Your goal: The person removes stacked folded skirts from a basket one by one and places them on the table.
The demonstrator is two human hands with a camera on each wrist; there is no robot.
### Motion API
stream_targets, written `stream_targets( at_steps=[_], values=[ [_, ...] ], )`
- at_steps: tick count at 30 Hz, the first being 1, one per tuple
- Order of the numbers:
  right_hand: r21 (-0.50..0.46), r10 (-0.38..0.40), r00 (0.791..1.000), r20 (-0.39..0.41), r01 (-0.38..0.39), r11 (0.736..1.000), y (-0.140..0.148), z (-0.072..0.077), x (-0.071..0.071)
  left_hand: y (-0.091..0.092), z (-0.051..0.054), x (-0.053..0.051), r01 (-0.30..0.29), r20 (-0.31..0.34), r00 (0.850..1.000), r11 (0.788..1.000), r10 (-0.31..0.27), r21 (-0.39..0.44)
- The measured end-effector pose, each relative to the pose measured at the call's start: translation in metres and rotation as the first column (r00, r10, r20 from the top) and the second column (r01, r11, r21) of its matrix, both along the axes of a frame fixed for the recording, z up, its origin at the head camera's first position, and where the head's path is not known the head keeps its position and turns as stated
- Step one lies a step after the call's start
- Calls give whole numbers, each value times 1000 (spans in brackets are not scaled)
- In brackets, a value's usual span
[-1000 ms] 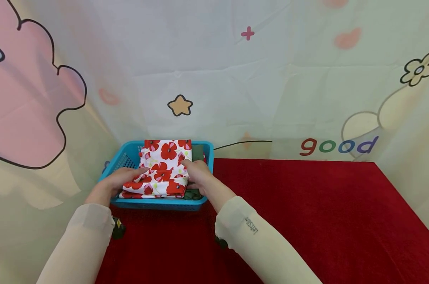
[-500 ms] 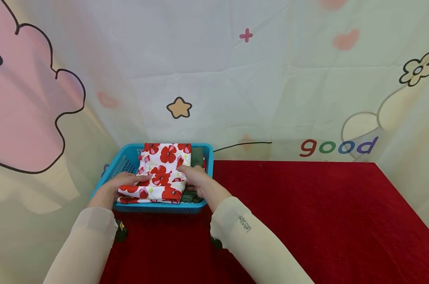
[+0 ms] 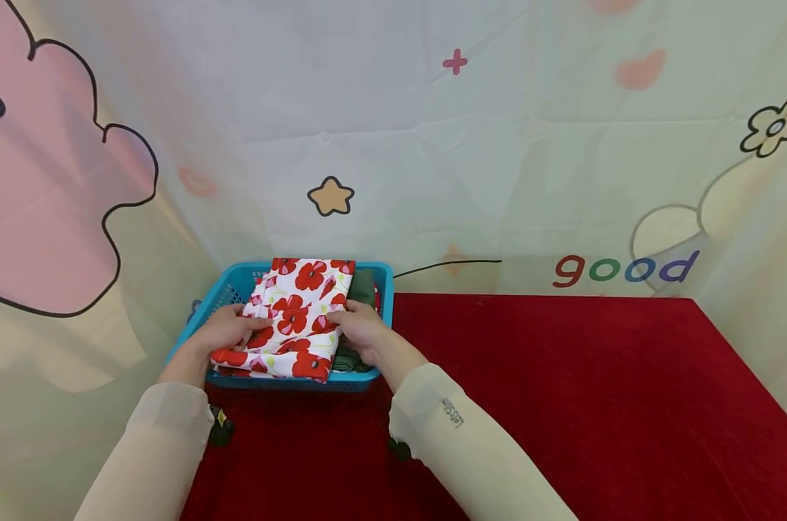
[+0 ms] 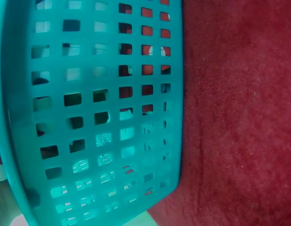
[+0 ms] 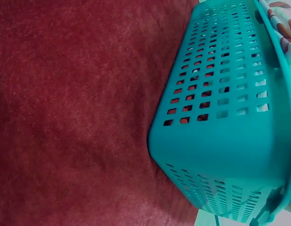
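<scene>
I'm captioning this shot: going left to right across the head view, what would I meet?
Pink print, left hand's fingers, floral cloth, right hand's fingers, pink cross, printed word "good", outlined flower.

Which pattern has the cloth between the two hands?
The cloth has red flowers on white, clearest in the head view.

Seeing white fabric (image 3: 298, 311) with red poppies (image 3: 311, 276), pink petals; dark green cloth (image 3: 362, 286). Getting solid blue basket (image 3: 388, 289) in head view, teal in wrist views. Seeing deep red table cover (image 3: 562, 391), off-white sleeves (image 3: 478, 456) with dark lettering (image 3: 452, 412), pale backdrop (image 3: 432, 174) with black-outlined tan star (image 3: 331, 196).
</scene>
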State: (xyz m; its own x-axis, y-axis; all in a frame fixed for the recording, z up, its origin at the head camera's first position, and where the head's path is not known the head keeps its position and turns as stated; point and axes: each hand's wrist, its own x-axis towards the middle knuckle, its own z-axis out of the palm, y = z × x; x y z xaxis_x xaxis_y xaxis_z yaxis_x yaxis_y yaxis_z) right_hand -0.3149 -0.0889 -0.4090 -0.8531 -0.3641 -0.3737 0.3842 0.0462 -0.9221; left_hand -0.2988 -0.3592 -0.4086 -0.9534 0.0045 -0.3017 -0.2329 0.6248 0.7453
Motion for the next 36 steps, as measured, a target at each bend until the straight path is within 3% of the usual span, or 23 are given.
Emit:
stream_targets(
  at_steps=[8, 16, 24, 36],
  values=[
    [-145, 78, 993, 83, -66, 987, 2, -4, -5, -2, 4, 3, 1, -1, 1000, 1000, -1, 30],
    [-230, 53, 992, 112, -26, 973, 6, -3, -6, -3, 12, 6, -10, 12, 1000, 987, 8, 163],
    [-258, 38, 996, 75, -17, 966, 9, -1, -6, 1, 22, 6, -3, -36, 999, 975, 11, 224],
    [-251, 35, 998, 46, -22, 968, 16, 9, -6, 11, 32, 8, -14, -81, 996, 969, 35, 247]
  ],
)
